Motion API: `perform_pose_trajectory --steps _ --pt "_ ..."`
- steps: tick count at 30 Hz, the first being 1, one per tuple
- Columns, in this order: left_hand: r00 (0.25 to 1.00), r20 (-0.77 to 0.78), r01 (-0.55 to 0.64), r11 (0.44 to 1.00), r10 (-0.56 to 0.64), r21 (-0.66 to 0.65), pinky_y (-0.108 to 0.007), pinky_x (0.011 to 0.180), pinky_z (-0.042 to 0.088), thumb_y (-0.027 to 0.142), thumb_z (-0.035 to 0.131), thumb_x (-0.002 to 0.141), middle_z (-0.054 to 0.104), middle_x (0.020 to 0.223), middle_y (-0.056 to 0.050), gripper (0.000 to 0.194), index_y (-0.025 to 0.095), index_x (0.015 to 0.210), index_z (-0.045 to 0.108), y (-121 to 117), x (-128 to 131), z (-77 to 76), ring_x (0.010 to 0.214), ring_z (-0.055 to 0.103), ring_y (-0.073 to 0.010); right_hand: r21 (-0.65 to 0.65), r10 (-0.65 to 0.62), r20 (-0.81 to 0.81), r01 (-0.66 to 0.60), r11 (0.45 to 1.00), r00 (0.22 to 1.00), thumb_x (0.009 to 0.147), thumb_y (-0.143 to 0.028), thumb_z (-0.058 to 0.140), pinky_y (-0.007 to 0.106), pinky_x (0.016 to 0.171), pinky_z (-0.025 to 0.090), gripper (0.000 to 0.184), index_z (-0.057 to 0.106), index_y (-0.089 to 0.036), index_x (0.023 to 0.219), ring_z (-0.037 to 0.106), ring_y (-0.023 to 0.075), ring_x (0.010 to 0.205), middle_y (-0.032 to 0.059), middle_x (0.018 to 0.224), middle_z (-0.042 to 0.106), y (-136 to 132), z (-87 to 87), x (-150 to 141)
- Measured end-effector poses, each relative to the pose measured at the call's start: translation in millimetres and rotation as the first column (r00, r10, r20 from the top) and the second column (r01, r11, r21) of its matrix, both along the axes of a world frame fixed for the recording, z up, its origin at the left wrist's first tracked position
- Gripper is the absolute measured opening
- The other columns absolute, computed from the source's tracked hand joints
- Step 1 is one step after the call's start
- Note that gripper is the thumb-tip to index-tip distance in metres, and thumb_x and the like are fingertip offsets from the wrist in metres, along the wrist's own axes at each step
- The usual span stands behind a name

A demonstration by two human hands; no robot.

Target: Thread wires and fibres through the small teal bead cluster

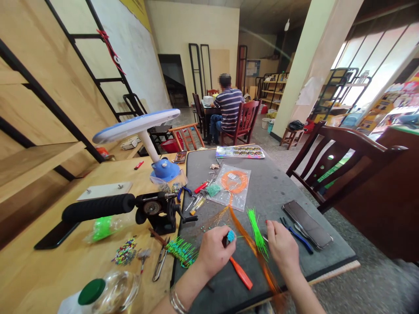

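My left hand [214,252] is closed around a small dark spool with a turquoise top [230,237], held just above the grey mat [281,192]. My right hand [280,245] is curled, its fingertips pinched beside a bundle of neon green strands [256,229]; what they pinch is too small to name. A band of orange strands [253,250] runs between the hands toward the mat's near edge. An orange-red handled tool [241,273] lies under my left hand.
A black vise with a foam handle [137,208], a blue-and-white lamp [157,168], a bag of orange cord [234,185], a phone [307,223], blue pliers [296,233], scissors [160,264], loose beads [125,252] and a green-capped jar [98,294] surround me. A person in a striped shirt [228,107] sits farther back.
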State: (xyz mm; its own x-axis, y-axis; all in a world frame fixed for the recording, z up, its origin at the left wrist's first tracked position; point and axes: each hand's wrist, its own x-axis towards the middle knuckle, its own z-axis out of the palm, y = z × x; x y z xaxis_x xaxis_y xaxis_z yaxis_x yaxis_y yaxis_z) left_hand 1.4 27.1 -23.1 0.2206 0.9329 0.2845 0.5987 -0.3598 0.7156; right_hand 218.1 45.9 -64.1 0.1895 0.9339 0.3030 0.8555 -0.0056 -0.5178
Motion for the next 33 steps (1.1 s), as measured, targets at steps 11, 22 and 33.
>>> perform_pose_trajectory --steps 11,22,33 --pt "0.937 0.322 -0.077 0.980 0.133 -0.181 -0.022 0.056 0.037 0.025 0.058 0.076 0.062 0.059 0.000 0.015 0.015 0.067 0.065 1 9 -13.0 0.057 0.052 -0.0131 0.146 0.236 -0.336 -0.197 0.969 0.912 0.084 -0.042 0.053 0.035 0.078 0.046 0.028 0.068 -0.019 0.085 0.061 0.0239 0.083 0.0092 0.085 0.070 -8 4.6 -21" --pt "0.903 0.415 0.019 0.952 0.115 -0.306 -0.024 0.060 0.041 0.023 0.059 0.075 0.065 0.063 -0.003 0.012 0.014 0.067 0.064 -2 10 -4.4 0.062 0.056 -0.0155 0.001 0.170 -0.790 -0.277 0.961 0.589 0.066 -0.053 0.069 0.025 0.056 0.044 0.037 0.068 -0.016 0.065 0.058 0.0176 0.059 0.0039 0.061 0.066 -12 17.5 -60" --pt "0.724 0.637 0.080 0.886 0.262 -0.456 -0.024 0.054 0.041 0.026 0.063 0.072 0.064 0.060 -0.002 0.012 0.014 0.070 0.062 5 10 -13.9 0.052 0.052 -0.0123 -0.087 0.048 -0.904 -0.293 0.952 0.425 0.065 -0.051 0.073 0.028 0.062 0.048 0.043 0.072 -0.020 0.095 0.063 0.0220 0.077 0.0073 0.089 0.072 -14 12.8 -63"
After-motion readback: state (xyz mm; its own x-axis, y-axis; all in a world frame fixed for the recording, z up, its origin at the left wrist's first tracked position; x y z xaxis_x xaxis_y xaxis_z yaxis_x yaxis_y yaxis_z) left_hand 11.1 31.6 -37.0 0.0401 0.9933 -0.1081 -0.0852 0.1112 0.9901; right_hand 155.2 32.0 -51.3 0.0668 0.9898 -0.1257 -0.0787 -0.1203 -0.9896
